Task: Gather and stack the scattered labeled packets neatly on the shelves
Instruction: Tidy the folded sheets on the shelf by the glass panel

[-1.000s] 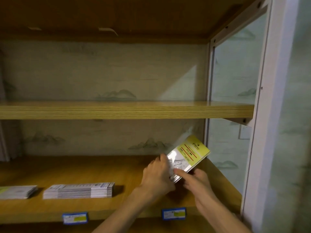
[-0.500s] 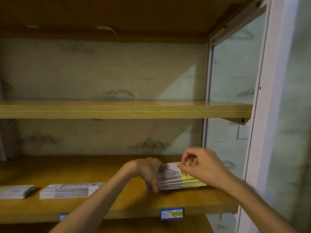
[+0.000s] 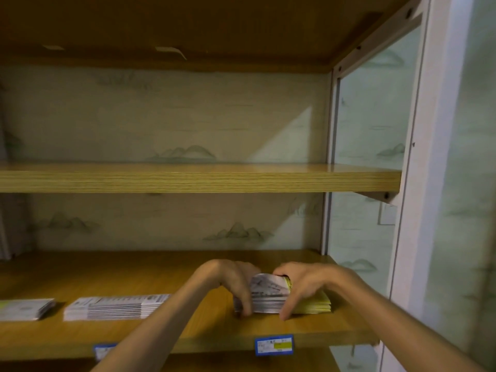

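Both hands, left hand point(image 3: 236, 284) and right hand point(image 3: 303, 285), grip a stack of white-and-yellow labeled packets point(image 3: 281, 299) at the right of the lower wooden shelf point(image 3: 134, 275); uneven squeezing could fan the glossy stack sideways.

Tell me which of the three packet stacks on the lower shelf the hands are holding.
The rightmost stack with yellow edges, gripped by the left hand and right hand. The two white stacks lie untouched.
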Action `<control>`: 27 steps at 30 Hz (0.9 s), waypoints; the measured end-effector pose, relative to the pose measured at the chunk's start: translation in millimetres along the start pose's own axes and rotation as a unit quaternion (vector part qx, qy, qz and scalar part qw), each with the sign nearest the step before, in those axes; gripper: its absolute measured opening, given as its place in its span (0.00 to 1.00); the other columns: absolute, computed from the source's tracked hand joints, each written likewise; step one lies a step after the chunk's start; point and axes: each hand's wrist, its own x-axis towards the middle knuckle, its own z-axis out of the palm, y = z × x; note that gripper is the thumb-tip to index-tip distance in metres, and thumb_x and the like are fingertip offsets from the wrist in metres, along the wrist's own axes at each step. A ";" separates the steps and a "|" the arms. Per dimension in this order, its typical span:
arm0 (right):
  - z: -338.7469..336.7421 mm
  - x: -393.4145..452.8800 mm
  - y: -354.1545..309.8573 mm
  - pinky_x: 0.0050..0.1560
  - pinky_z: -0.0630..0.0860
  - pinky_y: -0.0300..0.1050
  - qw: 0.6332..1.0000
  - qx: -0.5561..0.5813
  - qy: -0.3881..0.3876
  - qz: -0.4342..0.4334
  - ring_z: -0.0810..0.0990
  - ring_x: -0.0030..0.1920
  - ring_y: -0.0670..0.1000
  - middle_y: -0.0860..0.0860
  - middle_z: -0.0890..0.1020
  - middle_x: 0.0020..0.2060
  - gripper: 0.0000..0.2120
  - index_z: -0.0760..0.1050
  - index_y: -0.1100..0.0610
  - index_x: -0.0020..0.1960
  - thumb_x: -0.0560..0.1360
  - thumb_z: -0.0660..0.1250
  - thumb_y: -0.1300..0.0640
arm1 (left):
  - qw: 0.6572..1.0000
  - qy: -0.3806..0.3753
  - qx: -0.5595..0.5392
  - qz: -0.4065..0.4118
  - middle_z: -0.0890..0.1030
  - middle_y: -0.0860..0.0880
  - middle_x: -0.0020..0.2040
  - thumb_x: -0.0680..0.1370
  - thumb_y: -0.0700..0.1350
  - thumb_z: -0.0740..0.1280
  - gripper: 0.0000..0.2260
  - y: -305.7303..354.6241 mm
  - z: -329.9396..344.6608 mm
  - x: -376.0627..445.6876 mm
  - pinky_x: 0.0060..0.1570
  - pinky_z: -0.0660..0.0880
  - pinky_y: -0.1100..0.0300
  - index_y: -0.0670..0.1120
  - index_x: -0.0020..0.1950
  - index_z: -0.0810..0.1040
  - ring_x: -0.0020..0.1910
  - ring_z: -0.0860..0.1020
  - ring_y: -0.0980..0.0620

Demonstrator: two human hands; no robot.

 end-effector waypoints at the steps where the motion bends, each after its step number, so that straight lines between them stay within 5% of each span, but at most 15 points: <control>1: -0.5 0.4 -0.2 0.61 0.76 0.46 1.000 -0.004 -0.002 0.000 0.75 0.58 0.47 0.44 0.76 0.61 0.35 0.71 0.48 0.66 0.63 0.81 0.43 | 1.000 -0.002 0.003 -0.002 0.76 0.41 0.66 0.72 0.36 0.75 0.28 -0.3 -0.3 0.6 0.47 0.79 0.62 0.42 0.70 0.70 0.62 0.78 0.43; 6: -3.5 0.3 -2.0 0.63 0.75 0.46 1.000 -0.015 -0.005 0.005 0.75 0.60 0.47 0.45 0.75 0.63 0.40 0.68 0.48 0.70 0.63 0.81 0.43 | 0.998 0.049 0.030 -0.035 0.73 0.50 0.67 0.66 0.49 0.81 0.40 -2.7 -0.2 -0.8 0.61 0.77 0.54 0.49 0.73 0.65 0.63 0.74 0.49; 10: -6.4 -1.4 -3.9 0.68 0.72 0.50 0.999 -0.033 -0.020 0.022 0.71 0.66 0.49 0.46 0.70 0.70 0.50 0.59 0.48 0.75 0.61 0.82 0.42 | 0.996 0.063 0.033 -0.059 0.72 0.51 0.68 0.65 0.49 0.82 0.41 -0.1 3.1 -2.5 0.55 0.80 0.53 0.52 0.74 0.65 0.61 0.75 0.48; 14: -13.4 -5.4 -4.9 0.65 0.73 0.50 0.992 -0.104 -0.059 0.035 0.71 0.66 0.51 0.47 0.70 0.68 0.44 0.62 0.47 0.74 0.64 0.80 0.44 | 0.996 0.056 0.001 -0.069 0.73 0.48 0.67 0.68 0.43 0.80 0.35 6.2 4.1 -6.2 0.49 0.83 0.52 0.49 0.71 0.70 0.59 0.78 0.45; 22: -18.9 -8.1 -0.6 0.58 0.79 0.48 0.990 -0.113 -0.068 0.059 0.77 0.60 0.51 0.47 0.76 0.61 0.36 0.69 0.47 0.67 0.64 0.82 0.49 | 0.995 0.057 -0.031 -0.070 0.71 0.48 0.69 0.67 0.41 0.81 0.40 7.5 3.5 -3.7 0.42 0.83 0.57 0.49 0.75 0.67 0.62 0.76 0.43; 27: -18.0 -9.7 0.5 0.58 0.79 0.49 0.992 -0.082 -0.067 0.065 0.77 0.59 0.51 0.46 0.77 0.61 0.35 0.69 0.46 0.66 0.64 0.82 0.51 | 0.995 0.073 -0.011 -0.071 0.72 0.49 0.68 0.65 0.42 0.82 0.39 8.6 4.3 -4.0 0.49 0.83 0.53 0.49 0.73 0.70 0.62 0.76 0.44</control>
